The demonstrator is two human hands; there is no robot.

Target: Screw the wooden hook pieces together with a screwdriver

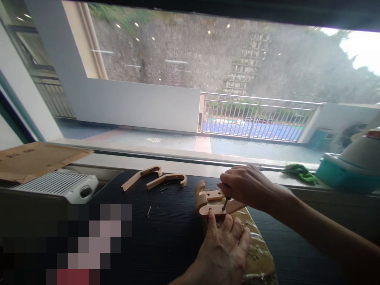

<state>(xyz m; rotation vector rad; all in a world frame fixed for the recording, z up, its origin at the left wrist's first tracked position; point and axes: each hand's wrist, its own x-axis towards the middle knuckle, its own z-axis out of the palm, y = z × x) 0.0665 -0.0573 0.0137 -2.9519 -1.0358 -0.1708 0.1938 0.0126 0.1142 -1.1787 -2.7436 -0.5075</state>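
Observation:
My right hand (pixel 247 186) is closed around a screwdriver (pixel 226 202), whose handle is mostly hidden in the fist. The shaft points down and its tip meets a curved wooden hook (pixel 218 210). My left hand (pixel 224 247) holds this hook steady, fingertips pressed along its near edge. Behind it lies a second wooden piece (pixel 214 194) with dark holes. Both rest on a package wrapped in shiny brown tape (pixel 258 245). Farther left on the dark table are two loose wooden hooks, one angled (pixel 139 177) and one beside it (pixel 166 180).
A screw (pixel 149 211) lies on the black table (pixel 166 245), with small dark screws (pixel 164 189) by the loose hooks. At left, a cardboard sheet (pixel 41 158) covers part of a white slatted appliance (pixel 65 185). A green cloth (pixel 300 173) and teal container (pixel 344 174) stand right, by the window.

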